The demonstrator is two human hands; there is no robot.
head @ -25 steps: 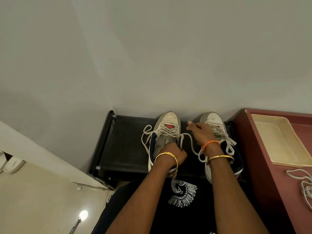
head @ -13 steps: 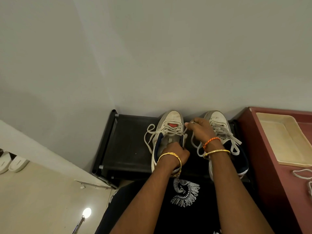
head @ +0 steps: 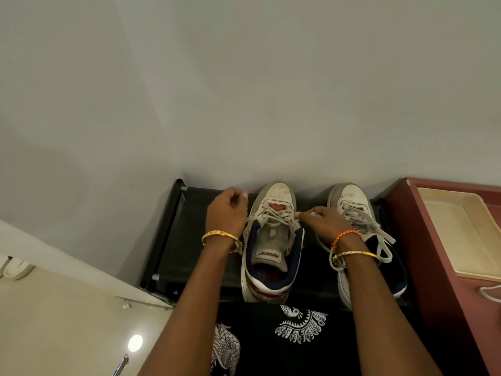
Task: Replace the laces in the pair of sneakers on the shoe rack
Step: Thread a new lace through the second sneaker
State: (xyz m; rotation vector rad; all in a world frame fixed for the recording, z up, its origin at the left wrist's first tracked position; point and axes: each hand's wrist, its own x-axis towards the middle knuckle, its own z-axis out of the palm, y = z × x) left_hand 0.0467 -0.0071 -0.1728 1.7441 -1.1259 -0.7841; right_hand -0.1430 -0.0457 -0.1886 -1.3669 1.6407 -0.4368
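While one second back the left hand sat low at the tongue of the left sneaker (head: 271,240), now up and out on that shoe's left side, over the black shoe rack (head: 173,240). Left hand (head: 226,213) curled, fingers bunched as if pinching a lace end; motion blur there, so cannot tell for sure what it holds. Right hand (head: 322,222), earlier between the two shoes with a long loop of lace trailing from it, now nearer the left sneaker's right eyelet row, fingertips pinched on the old lace (head: 279,217) where it crosses the upper.

Loose loops seen earlier beside the left sneaker mostly gone from view; lace now lying only across the upper rows, lower eyelets bare, tongue exposed. Reads as unlacing in progress, both ends being drawn outward row by row.

Right sneaker (head: 360,229) just beside it on the rack, toe to the wall, fully laced with bow untouched, partly hidden under the right forearm.

To the right, a red cabinet top (head: 439,267) carrying a cream tray (head: 461,232); a white lace (head: 490,294) on the cabinet at frame edge, probably the replacement.

Judgement: early stage. First shoe part stripped, second not begun, no new lace threaded.
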